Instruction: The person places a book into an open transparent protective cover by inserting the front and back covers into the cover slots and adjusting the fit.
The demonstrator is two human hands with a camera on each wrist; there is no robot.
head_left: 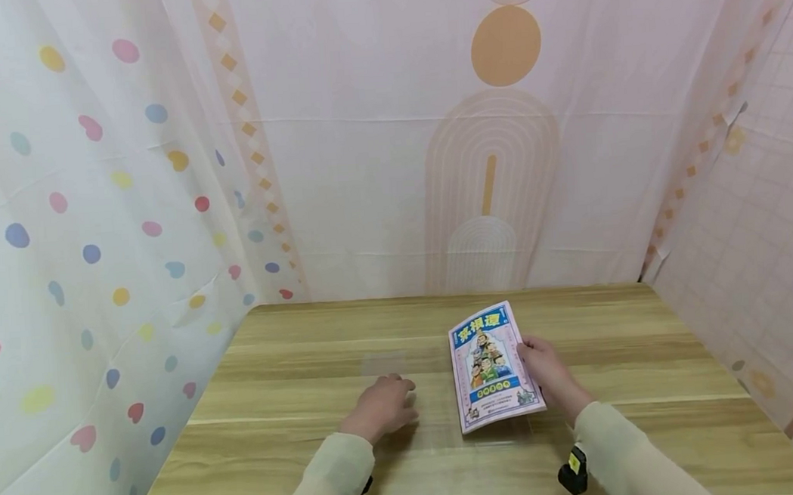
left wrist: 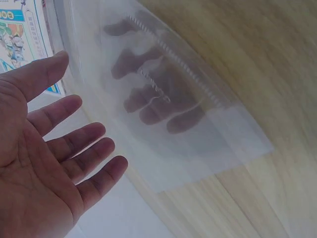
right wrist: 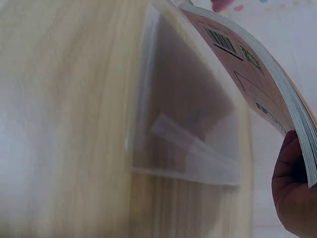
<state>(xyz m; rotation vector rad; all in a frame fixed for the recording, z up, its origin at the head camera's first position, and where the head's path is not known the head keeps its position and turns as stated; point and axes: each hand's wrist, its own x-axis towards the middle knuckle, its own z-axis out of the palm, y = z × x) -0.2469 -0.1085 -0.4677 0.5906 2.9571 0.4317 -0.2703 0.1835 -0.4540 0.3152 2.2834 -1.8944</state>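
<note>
My right hand (head_left: 550, 372) pinches the right edge of a paperback book (head_left: 489, 370), whose pink and blue front cover has cartoon figures on it. The right wrist view shows its back cover with a barcode, tilted up over the table, and the thumb and fingers of the right hand (right wrist: 292, 196) at the page edges. Beneath it lies a clear plastic book cover (right wrist: 193, 114), spread on the wood. To the left, my left hand (head_left: 382, 409) is over the clear sheet (left wrist: 218, 148), holding nothing. Its fingers (left wrist: 79, 141) are spread and mirrored in the shiny plastic.
The wood-grain table (head_left: 277, 406) reaches back to a hanging pink cloth (head_left: 360, 204). A dotted curtain (head_left: 94, 319) borders the left side and a checked one (head_left: 766, 270) the right. A black device (head_left: 574, 473) sits at my right wrist.
</note>
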